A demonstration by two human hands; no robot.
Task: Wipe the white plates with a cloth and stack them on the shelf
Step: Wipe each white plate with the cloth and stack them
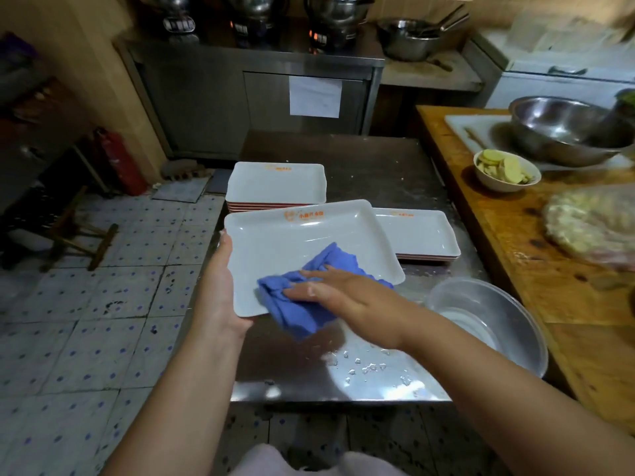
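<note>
The left hand's [220,286] fingers were hidden beneath the white rectangular plate with orange printing [302,242], and the crumpled blue cloth [302,297] covered that plate's near corner under the right hand [347,297]. Beyond the hands, the orange lettering was too small to read. Far right of the right hand, the plastic-wrapped pale food [594,225] was blurred and cut by the edge.

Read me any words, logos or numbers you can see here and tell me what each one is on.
Held plate: orange logo and characters on its far rim, too blurred to read.
Far plate stack: orange print, unreadable.
Right plate stack: orange print, unreadable.
Paper sheet on the steel cabinet door: faint marks, illegible.
</note>
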